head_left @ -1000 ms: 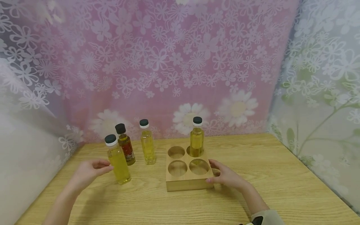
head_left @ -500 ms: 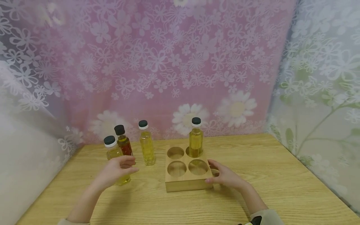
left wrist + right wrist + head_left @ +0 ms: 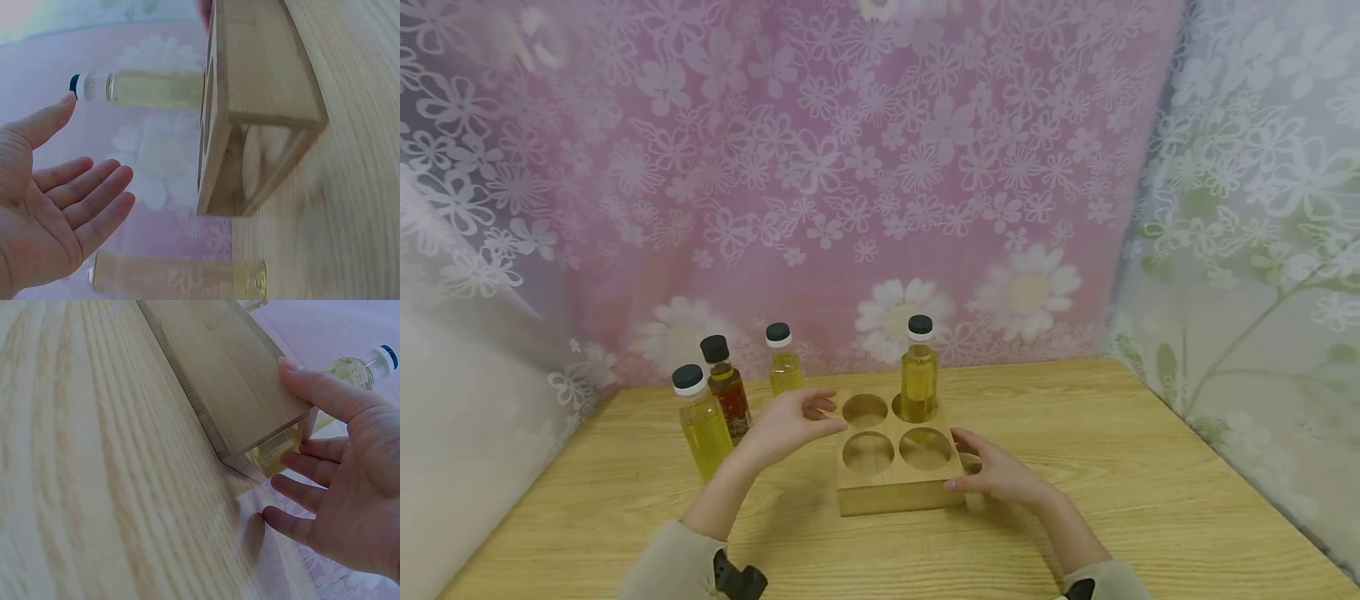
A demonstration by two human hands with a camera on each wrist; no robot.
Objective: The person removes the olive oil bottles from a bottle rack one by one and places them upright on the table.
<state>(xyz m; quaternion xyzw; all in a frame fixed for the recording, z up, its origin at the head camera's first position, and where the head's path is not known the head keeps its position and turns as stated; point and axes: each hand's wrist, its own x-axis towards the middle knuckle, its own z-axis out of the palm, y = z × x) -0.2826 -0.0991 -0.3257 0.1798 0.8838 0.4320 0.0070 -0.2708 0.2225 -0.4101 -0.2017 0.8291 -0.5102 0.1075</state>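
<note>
A wooden bottle holder with round holes stands on the table, open at its ends. One bottle of yellow oil stands upright in its back right hole. My right hand holds the holder's right end, thumb on the front panel and fingers by the open end. Just left of the holder, my left hand hovers with nothing in it, fingers apart and palm facing the holder. Behind it, a second yellow oil bottle is partly hidden in the head view; its lower body shows in the left wrist view.
At the left stand a yellow oil bottle with a dark cap and a darker bottle with a red label. Flowered cloth hangs behind the wooden table and along both sides.
My left hand has left the front left oil bottle and moved right, passing in front of the bottles to the holder's left side. My right hand stays on the holder.
</note>
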